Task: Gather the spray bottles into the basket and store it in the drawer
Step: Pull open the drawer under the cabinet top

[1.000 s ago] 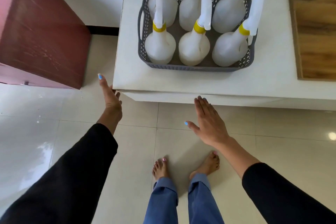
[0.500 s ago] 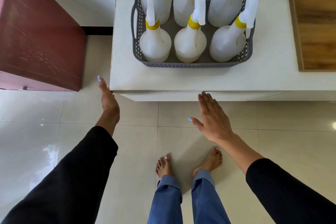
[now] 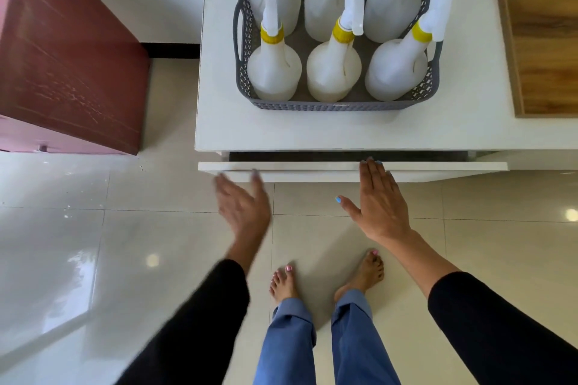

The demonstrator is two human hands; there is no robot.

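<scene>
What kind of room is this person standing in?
Probably a room in a home, perhaps a kitchen or utility area, though I cannot be sure. Signs: a glossy tiled floor under bare feet, a white cabinet with a drawer slightly open, and a grey basket of spray bottles on top.

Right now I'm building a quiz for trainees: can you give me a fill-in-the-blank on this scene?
1. The grey basket holds ___ spray bottles.
2. The basket stands on the white ___.
3. The drawer is slightly ___.
4. The right hand's fingertips rest on the drawer's ___ edge.

Missing: six; cabinet top; open; top
</scene>
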